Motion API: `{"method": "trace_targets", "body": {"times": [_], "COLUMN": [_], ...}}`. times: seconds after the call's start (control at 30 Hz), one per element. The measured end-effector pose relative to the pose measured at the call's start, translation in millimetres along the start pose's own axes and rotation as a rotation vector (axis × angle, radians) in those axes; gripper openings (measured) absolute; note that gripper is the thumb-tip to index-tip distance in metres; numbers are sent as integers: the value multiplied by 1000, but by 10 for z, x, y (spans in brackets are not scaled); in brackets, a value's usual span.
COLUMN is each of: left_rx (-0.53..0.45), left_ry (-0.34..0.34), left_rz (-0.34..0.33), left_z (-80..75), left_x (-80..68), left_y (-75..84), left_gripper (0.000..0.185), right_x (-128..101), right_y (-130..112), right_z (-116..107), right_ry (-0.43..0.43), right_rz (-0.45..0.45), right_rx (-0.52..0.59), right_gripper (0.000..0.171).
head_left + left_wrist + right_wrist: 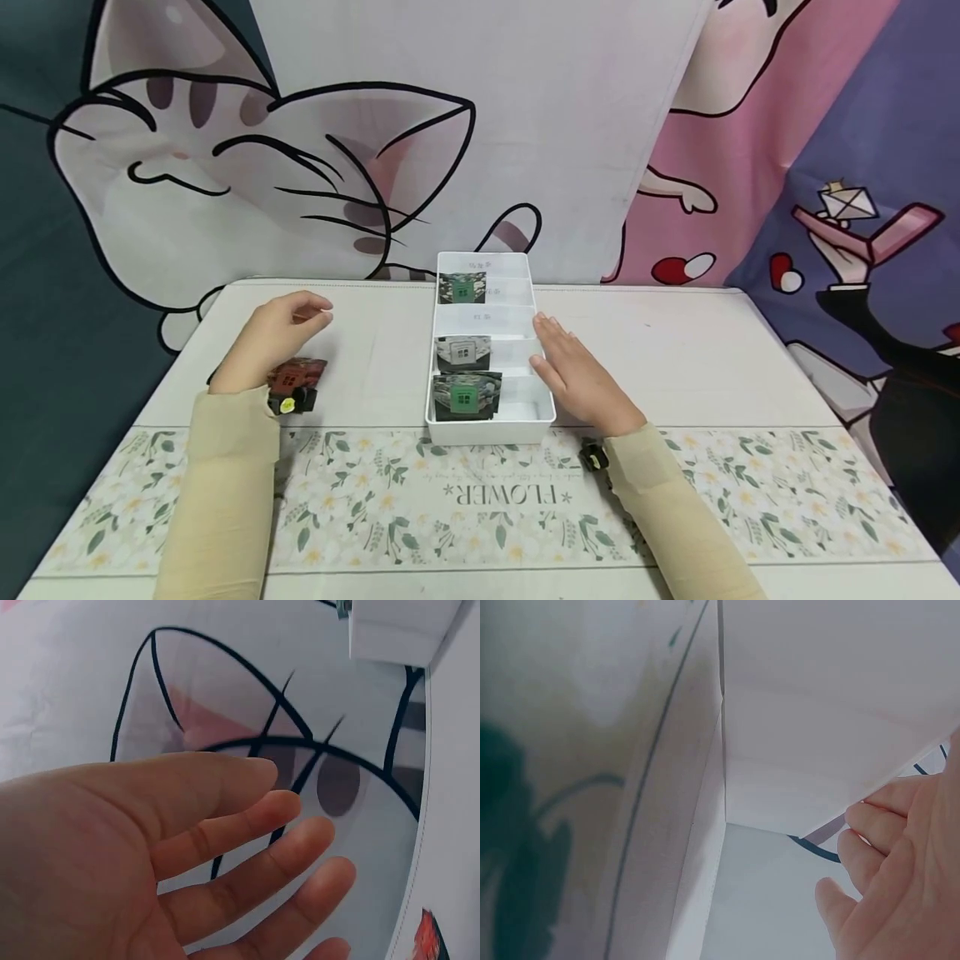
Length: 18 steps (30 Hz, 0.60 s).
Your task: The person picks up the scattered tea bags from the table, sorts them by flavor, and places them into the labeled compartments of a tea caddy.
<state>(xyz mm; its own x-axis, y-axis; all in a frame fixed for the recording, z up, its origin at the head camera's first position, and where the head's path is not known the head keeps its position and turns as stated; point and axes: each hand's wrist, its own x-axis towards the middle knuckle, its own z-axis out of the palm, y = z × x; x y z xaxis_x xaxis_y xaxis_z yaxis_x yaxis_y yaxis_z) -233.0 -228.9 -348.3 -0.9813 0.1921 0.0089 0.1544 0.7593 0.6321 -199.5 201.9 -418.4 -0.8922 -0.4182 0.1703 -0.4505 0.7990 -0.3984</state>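
Observation:
My left hand (273, 333) is raised over the left part of the table, its fingers loosely bent with nothing between them. Close by its wrist lies a packet with a red label (298, 377), partly hidden by the wrist camera. My right hand (581, 375) lies along the right side of a long white divided box (487, 433), fingers extended and fingertips right at the wall. Inside the box, a dark packet with a green label (465, 398) leans in the nearest compartment. Behind it stands a grey packet (462, 354), and farther back another green-labelled packet (462, 288).
Handwritten labels mark the box's rear dividers. The white table (645, 358) carries a flowered runner (352, 508) along its near part. A cloth backdrop (570, 142) with cartoon cats hangs right behind the table's far edge. At the right edge is a dark object (918, 442).

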Motion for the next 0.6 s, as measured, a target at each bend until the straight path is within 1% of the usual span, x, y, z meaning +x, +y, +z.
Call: {"method": "trace_targets", "body": {"times": [0.13,0.37,0.6], "left_rx": [38,131,134], "left_ry": [-12,-93,-171], "left_rz": [-6,-43,-165], "left_z": [-16,-7,30], "left_x": [6,14,5], "left_y": [-109,-287,-443], "left_gripper": [40,43,51], "right_x": [-3,0,2], "right_y": [-6,4,11], "right_z": [-10,-2,-1], "right_ry": [-4,-5,-3], "right_rz": [4,1,-5], "right_rx": [3,4,4], "right_gripper": [65,65,65]}}
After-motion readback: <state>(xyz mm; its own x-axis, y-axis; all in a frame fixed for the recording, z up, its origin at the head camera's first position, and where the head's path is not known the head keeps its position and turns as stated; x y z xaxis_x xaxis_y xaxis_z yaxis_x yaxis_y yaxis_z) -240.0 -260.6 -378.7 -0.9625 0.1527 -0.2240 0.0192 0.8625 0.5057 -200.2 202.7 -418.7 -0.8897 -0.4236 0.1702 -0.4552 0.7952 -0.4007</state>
